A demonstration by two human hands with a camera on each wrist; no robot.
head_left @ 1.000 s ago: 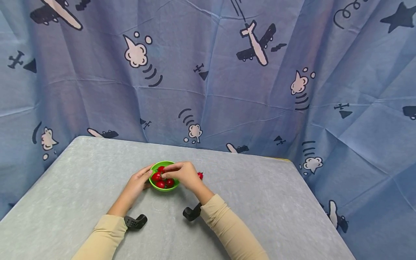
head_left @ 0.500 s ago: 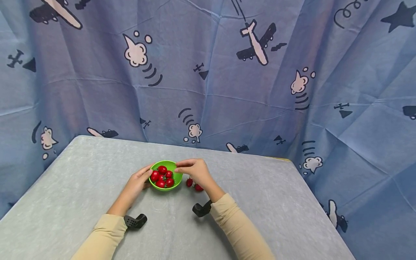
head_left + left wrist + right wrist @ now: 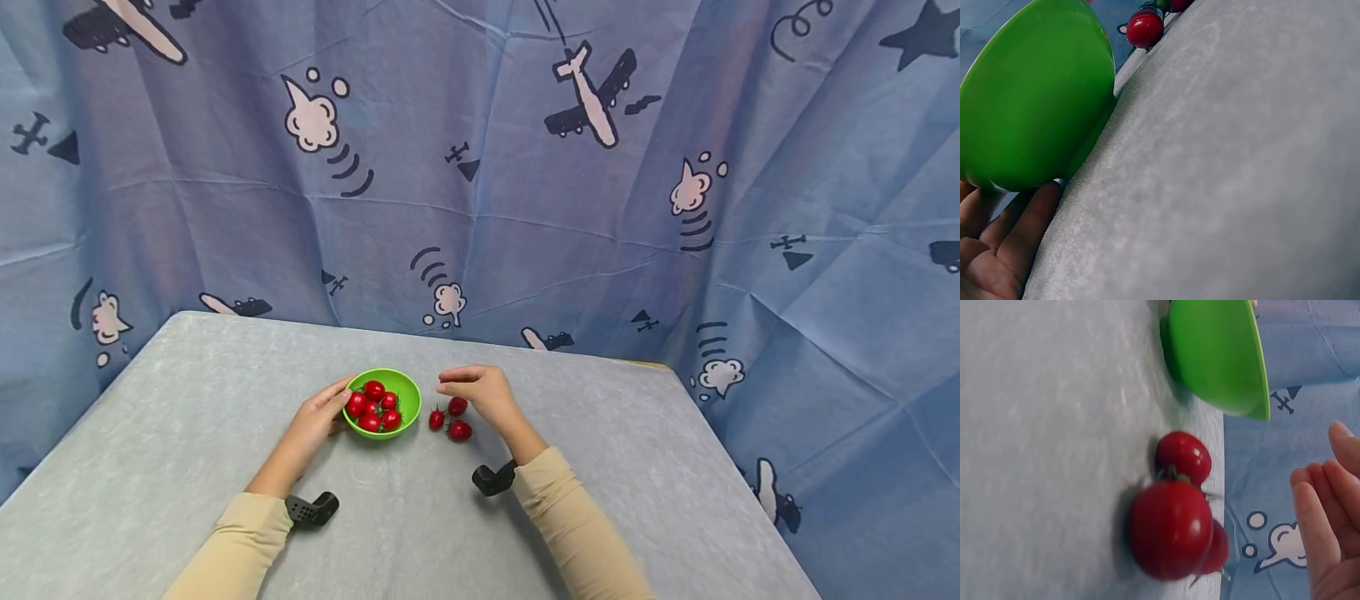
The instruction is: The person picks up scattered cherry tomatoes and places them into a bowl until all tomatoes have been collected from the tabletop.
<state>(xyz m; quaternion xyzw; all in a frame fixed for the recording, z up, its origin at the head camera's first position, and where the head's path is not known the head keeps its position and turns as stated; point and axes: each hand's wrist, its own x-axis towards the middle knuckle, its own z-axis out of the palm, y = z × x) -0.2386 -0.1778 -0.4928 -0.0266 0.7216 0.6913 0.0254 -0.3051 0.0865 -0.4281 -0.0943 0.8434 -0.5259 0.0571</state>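
Note:
A green bowl (image 3: 407, 398) stands on the table with several small red tomatoes (image 3: 372, 408) inside, bunched toward its left. My left hand (image 3: 321, 412) holds the bowl's left side, thumb at the rim; in the left wrist view the fingers (image 3: 1032, 219) touch the outer wall near its base. Just right of the bowl lie three tomatoes (image 3: 459, 430) with green stems. Above and beside these loose tomatoes hovers my right hand (image 3: 483, 393), holding nothing. Its fingers (image 3: 1315, 519) are extended and the thumb is apart from them in the right wrist view.
A pale grey cloth covers the table (image 3: 600, 467). Behind it hangs a blue curtain (image 3: 480, 167) printed with airplanes and clouds. Each wrist wears a black camera mount, such as the right one (image 3: 492, 479).
My right hand has left the bowl's inside and moved right, above the loose tomatoes, which now show fully. One more tomato is visible in the bowl. My left hand has stayed at the bowl.

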